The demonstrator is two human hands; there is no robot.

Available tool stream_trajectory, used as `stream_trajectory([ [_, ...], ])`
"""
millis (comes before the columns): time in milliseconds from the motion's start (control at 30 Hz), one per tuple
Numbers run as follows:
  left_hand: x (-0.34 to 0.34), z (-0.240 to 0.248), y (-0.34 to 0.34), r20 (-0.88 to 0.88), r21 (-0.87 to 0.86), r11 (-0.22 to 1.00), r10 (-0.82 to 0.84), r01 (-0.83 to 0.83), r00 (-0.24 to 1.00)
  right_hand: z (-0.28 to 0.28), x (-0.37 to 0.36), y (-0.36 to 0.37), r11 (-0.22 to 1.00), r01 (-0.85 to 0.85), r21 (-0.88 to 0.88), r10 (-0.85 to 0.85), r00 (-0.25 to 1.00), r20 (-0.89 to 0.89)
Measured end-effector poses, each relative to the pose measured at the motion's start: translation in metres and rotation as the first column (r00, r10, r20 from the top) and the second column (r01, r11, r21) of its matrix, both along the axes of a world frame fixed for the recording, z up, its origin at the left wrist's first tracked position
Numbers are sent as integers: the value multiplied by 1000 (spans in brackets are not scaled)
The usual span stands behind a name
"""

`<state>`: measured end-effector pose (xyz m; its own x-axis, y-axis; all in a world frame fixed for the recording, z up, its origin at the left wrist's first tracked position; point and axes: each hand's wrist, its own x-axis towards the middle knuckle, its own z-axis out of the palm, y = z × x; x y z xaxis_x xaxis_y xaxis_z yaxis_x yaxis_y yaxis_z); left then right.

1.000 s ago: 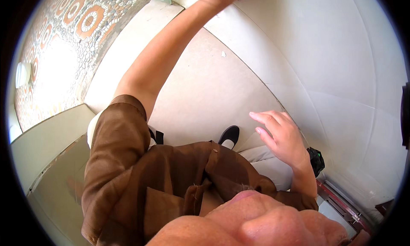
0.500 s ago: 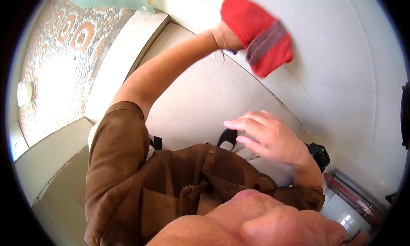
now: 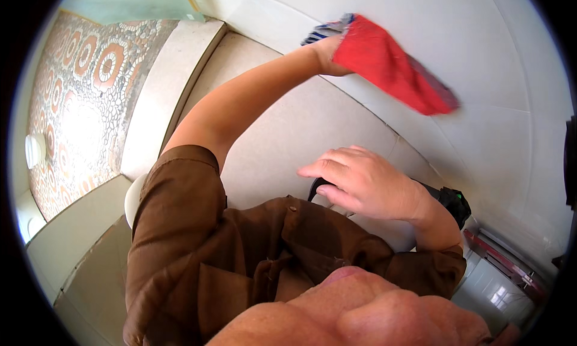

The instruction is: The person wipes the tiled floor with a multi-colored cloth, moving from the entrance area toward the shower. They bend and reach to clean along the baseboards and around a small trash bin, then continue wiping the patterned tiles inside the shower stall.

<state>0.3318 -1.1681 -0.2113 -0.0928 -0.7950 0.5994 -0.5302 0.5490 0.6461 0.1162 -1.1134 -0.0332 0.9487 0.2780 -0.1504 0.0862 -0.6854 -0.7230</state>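
Observation:
My left arm stretches out to the far side, and my left hand [image 3: 332, 54] grips a red cloth [image 3: 381, 63] against or close to the white wall. The cloth covers most of the fingers. It hangs out to the right of the hand, with a grey-purple band blurred along its far edge. A striped blue and grey piece of fabric [image 3: 330, 31] sticks out on the other side of the hand. My right hand [image 3: 366, 186] hovers in front of my body, palm down, fingers apart and holding nothing.
The smooth white wall [image 3: 493, 51] runs along the far and right side, above a pale tiled floor [image 3: 282, 129]. A raised ledge [image 3: 168, 75] borders a mosaic floor [image 3: 90, 99] at left. Beside my right forearm sits a black bag-like thing [image 3: 454, 208].
The red cloth and my left hand have moved right and slightly down along the wall. The striped fabric has come into view. My right hand has shifted slightly left.

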Motion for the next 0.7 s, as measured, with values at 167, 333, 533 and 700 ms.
stream_trajectory([
  [167,38,-54,58,214,349,870,289,-349,933,9,-10,7,1000,16,-16,-17,1000,-15],
  [333,73,-64,92,463,-76,589,735,-804,495,14,-8,12,1000,-11,-1,11,997,-78],
  [533,116,-91,48,-361,551,155,930,-820,-67,10,5,9,1000,-25,1,25,997,-73],
  [700,-20,-54,15,-702,433,498,709,-751,65,5,11,5,1000,-15,16,17,988,-150],
])
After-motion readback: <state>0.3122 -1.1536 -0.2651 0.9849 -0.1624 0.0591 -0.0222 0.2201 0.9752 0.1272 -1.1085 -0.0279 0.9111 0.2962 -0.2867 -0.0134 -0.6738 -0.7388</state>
